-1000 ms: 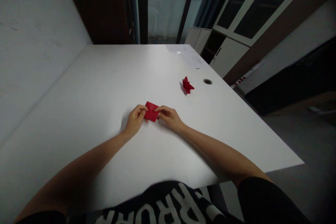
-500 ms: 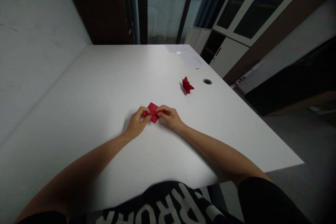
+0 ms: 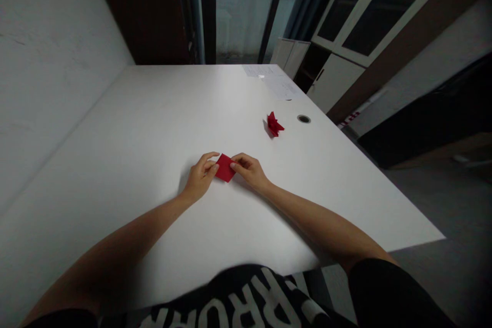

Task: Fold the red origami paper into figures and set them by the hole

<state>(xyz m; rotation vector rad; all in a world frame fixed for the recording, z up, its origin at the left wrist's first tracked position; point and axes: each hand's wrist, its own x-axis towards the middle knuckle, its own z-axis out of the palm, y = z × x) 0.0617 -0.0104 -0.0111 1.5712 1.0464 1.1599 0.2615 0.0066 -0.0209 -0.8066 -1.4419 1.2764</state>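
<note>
Red folded paper [image 3: 225, 168] is pinched between the left hand [image 3: 200, 176] and right hand [image 3: 249, 171], close together mid-frame over the white bench [image 3: 134, 128]; a slackening grip could let it slip and spoil its folds.

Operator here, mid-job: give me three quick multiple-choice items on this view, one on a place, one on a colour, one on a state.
1. Where does the folded red paper piece lie?
A) left of the round desk grommet
B) on the sheets of paper
C) under a hand

2. What colour is the small paper square between the left hand and right hand?
A) blue
B) red
C) white

3. What is the right hand doing?
A) pinching the square's edge
B) lying apart from it
C) holding a pen

1 A: it sits beside the grommet's left.
2 B: the sheet shows red.
3 A: its fingertips grip the square.
</note>
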